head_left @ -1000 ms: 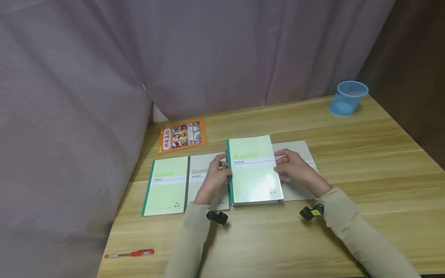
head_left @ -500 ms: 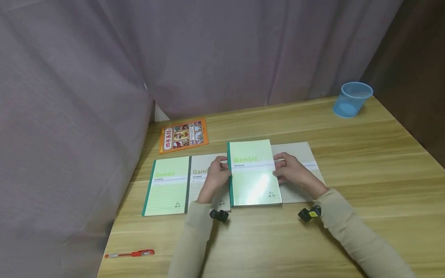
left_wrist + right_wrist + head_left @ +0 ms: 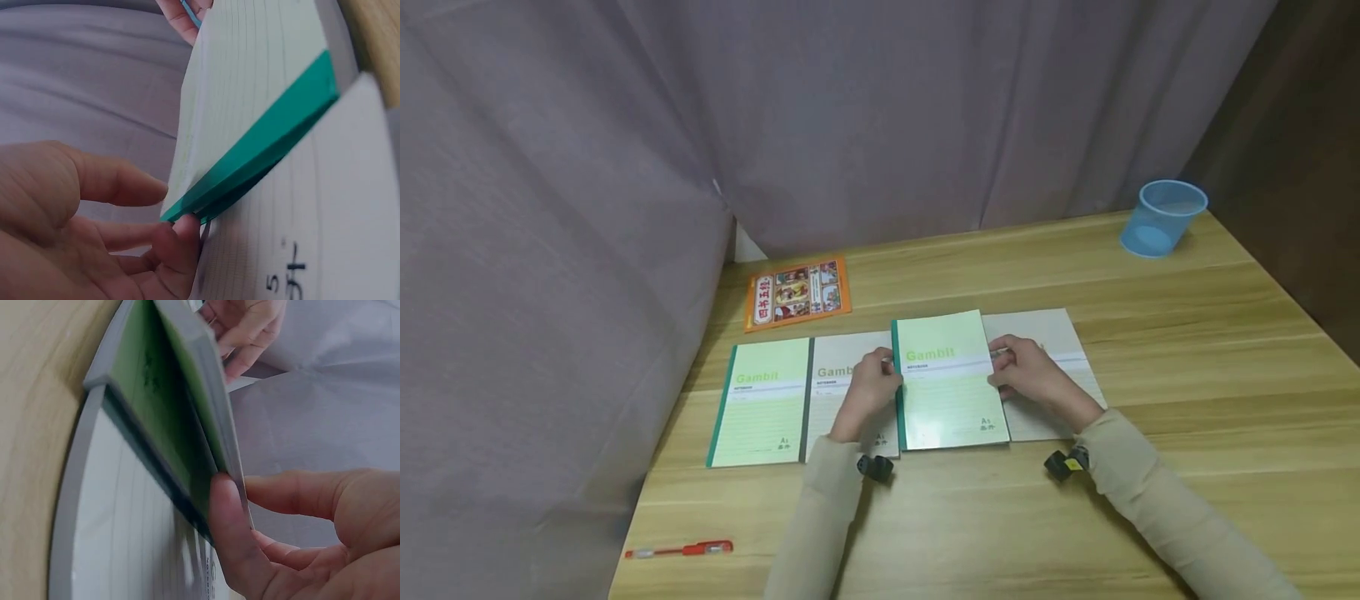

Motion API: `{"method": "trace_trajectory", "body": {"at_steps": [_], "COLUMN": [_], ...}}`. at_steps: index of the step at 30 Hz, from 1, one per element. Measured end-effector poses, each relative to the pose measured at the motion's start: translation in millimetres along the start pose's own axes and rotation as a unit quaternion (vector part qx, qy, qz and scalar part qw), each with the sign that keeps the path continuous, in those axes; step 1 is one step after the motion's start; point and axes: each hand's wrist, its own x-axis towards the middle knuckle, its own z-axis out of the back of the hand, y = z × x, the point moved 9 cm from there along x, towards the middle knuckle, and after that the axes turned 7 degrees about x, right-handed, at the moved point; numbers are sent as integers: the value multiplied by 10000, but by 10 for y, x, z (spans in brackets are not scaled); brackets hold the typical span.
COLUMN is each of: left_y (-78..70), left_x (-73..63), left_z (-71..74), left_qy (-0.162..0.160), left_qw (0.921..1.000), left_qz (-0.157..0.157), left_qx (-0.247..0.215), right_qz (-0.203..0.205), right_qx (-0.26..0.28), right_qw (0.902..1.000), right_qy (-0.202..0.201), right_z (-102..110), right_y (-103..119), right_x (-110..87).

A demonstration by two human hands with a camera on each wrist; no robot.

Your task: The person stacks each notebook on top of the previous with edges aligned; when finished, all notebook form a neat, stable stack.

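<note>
A light green Gambit notebook (image 3: pixel 951 392) with a teal spine is held between my hands, close over the row of notebooks. My left hand (image 3: pixel 868 387) pinches it at the spine, thumb above and fingers curled below. At the opposite edge my right hand (image 3: pixel 1030 373) grips it between thumb and fingers. In the right wrist view a second green notebook (image 3: pixel 147 378) lies beneath, with a wedge-shaped gap between the two. Grey notebooks lie on both sides, the left one (image 3: pixel 831 421) partly under my left wrist and the right one (image 3: pixel 1063 333) behind my right hand.
Another green notebook (image 3: pixel 763 408) ends the row at the left. Behind it lies an orange picture-covered booklet (image 3: pixel 797 292). A red pen (image 3: pixel 681 549) is near the front left, and a blue bin (image 3: pixel 1161 221) stands at the back right corner. Curtains border the wooden table (image 3: pixel 1210 350).
Both hands have lowered the held notebook and brought it slightly toward me, so it covers more of the stack below. The head view has shifted a little.
</note>
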Motion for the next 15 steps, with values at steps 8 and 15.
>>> {"method": "trace_trajectory", "body": {"at_steps": [8, 15], "left_y": [-41, -56], "left_x": [25, 23], "left_z": [-22, -27], "left_qy": [54, 59], "left_qw": [9996, 9989], "left_qz": [-135, -217], "left_qx": [248, 408], "right_qz": [-33, 61], "right_qx": [-246, -643], "right_qw": [9997, 9979], "right_qy": [34, -40], "right_z": [-18, -34], "right_y": [-37, -24], "right_x": [42, 28]}}
